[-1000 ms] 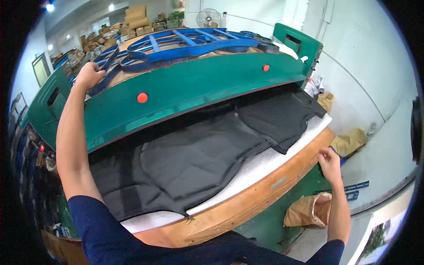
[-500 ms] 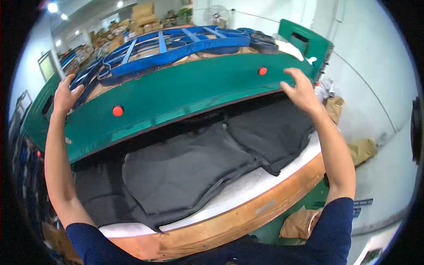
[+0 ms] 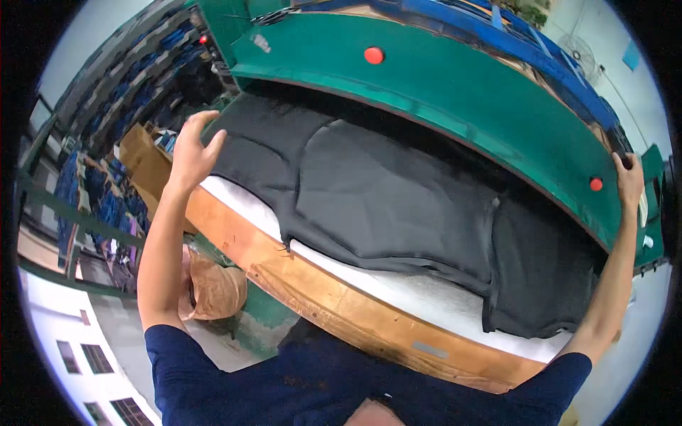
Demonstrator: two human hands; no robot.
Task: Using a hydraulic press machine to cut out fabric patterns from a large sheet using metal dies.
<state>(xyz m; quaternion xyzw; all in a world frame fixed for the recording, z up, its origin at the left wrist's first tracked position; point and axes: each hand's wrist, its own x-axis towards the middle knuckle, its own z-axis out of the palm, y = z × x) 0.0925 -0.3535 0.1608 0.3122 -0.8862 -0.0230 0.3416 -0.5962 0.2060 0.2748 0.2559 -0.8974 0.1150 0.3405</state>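
Observation:
A large black moulded fabric sheet, with ridged seams and an uneven front edge, lies on a white padded surface under a green machine beam. My left hand hovers by the sheet's far left corner, thumb and fingers apart, holding nothing. At the right end of the beam is my right hand, raised close to a red button. Its thumb and fingers are spread with a gap between them, and I cannot make out whether they touch the beam. A second red button sits further left on the beam.
Blue strip frames rest on top of the beam. A wooden front edge borders the padded surface. Beyond my left arm are a cardboard box, a brown paper bag and racks of dark pieces. A fan stands at the back right.
The view has swung left and tilted. My left hand has moved from the beam's left end to beside the sheet's left corner. My right hand is now closer to the right-hand red button.

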